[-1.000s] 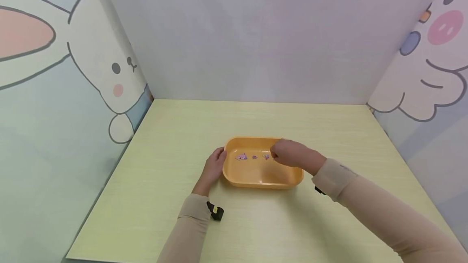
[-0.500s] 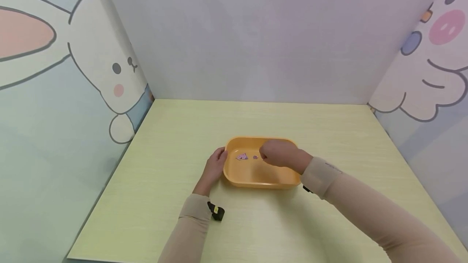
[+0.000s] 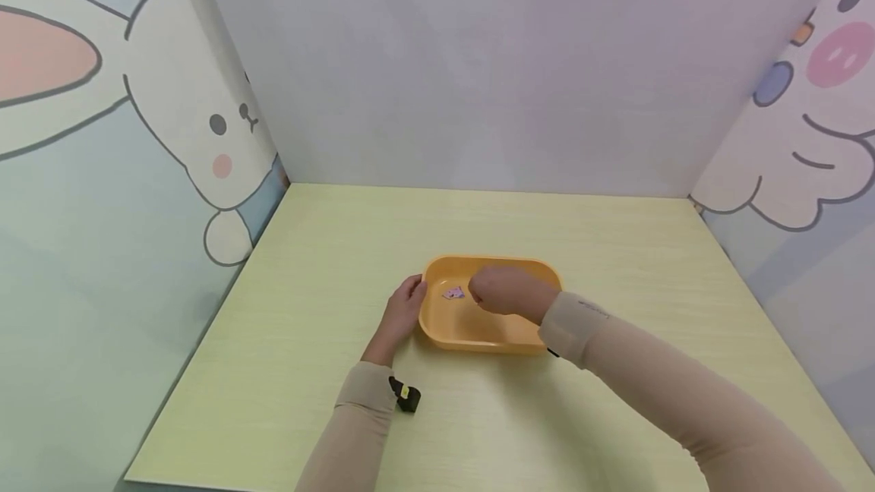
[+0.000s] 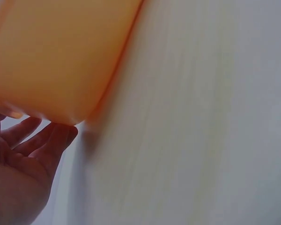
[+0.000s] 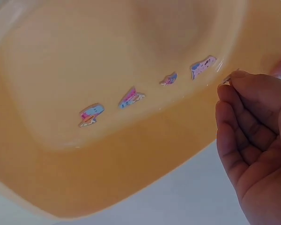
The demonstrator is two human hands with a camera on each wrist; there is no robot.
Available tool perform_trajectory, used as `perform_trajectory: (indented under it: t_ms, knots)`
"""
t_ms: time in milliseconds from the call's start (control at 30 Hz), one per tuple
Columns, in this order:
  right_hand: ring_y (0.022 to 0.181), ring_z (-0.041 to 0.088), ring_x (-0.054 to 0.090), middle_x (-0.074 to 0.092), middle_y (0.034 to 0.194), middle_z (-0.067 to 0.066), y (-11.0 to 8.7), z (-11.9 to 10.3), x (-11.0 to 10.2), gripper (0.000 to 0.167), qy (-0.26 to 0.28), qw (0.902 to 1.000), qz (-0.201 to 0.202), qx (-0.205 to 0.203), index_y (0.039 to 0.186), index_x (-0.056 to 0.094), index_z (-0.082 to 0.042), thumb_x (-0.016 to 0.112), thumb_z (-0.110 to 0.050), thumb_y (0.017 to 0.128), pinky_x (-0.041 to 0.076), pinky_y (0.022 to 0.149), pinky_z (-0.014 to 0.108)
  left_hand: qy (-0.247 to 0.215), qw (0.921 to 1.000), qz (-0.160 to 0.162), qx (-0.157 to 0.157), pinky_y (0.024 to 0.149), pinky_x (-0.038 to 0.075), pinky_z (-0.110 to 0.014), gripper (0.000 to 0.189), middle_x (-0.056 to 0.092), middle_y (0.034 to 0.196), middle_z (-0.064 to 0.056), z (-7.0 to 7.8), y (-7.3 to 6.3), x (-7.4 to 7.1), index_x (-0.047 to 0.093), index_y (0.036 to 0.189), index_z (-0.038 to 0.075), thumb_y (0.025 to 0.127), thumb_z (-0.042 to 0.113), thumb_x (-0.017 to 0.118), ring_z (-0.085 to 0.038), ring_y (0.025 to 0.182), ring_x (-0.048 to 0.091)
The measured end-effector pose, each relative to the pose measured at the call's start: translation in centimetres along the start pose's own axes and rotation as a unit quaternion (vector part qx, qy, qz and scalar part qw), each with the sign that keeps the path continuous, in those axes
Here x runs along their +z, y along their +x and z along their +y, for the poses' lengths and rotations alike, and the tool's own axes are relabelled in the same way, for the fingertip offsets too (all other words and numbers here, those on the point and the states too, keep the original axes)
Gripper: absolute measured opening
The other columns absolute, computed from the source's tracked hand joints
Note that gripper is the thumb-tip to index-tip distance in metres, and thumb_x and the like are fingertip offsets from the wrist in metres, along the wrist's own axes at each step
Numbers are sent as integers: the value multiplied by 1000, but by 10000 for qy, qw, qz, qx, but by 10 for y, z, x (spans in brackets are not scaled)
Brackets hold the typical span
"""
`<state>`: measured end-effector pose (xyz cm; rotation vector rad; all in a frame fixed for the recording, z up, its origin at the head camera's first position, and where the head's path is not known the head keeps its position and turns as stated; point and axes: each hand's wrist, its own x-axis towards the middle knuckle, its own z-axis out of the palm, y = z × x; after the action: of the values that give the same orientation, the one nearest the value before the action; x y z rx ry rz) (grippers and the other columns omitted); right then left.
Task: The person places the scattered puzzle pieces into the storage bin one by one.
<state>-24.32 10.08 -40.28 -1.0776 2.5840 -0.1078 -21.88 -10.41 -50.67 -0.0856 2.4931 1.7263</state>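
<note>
An orange plastic tray (image 3: 478,345) with rounded corners sits on the table. My left hand (image 3: 402,311) grips its left end; in the left wrist view its fingers (image 4: 61,136) lie against the tray's outer wall. Over the tray hangs my right hand (image 3: 511,292). In the right wrist view, the thumb and forefinger pinch a small thin piece (image 5: 230,77), seen nearly edge-on. Several small flat printed pieces lie in a row on the tray floor, among them a pink one (image 5: 203,66) and a blue and pink one (image 5: 91,115). The head view shows only the leftmost piece (image 3: 453,293).
The pale yellow-green table (image 3: 273,370) extends around the tray. A grey-white wall (image 3: 478,82) rises behind, and side walls with cartoon animals (image 3: 184,112) flank it. A black wrist device (image 3: 408,398) is on the left arm.
My right hand has moved left over the tray and now covers pieces that showed before in the head view. The left hand keeps its grip on the tray's left end.
</note>
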Motion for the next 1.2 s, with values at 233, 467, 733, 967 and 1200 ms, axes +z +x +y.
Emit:
perform_trajectory:
  t_ms: [233,467,733,967,1200]
  knots:
    - [59,12,44,51,63,-5,21,-12,10,27,-185,9980,-494,350,70,60,-15,57,-1,93,41,58,26,-33,10000,-35,17,102,41,-46,46,54,136,-15,-3,1,-2,49,140,4,106,33,41,-30,122,51]
    - [55,11,38,40,57,-4,33,-17,19,36,-117,9973,-651,307,64,57,-14,56,-9,99,36,56,24,-73,10000,-49,7,102,41,-47,46,54,136,-15,-4,2,-2,49,140,4,105,33,42,-31,122,52]
    - [56,13,39,41,57,-4,42,-17,24,40,-143,9978,-633,143,64,54,-14,50,-15,103,40,59,27,-74,10000,-48,-40,102,40,-46,47,54,136,-15,-3,2,-3,50,140,5,105,35,42,-30,123,51]
    - [62,15,47,51,64,-3,48,-18,29,24,-376,9969,-685,111,72,59,-14,60,-6,95,44,63,29,-86,9999,-80,-40,102,41,-46,47,54,136,-13,-2,2,-3,50,140,7,105,37,42,-29,123,51]
    - [67,16,50,55,71,-1,53,-21,34,12,-441,9942,-924,339,84,63,-13,61,-6,94,45,66,29,-68,9999,-63,-86,102,41,-45,46,54,136,-12,-3,3,-2,50,140,7,105,37,42,-28,124,50]
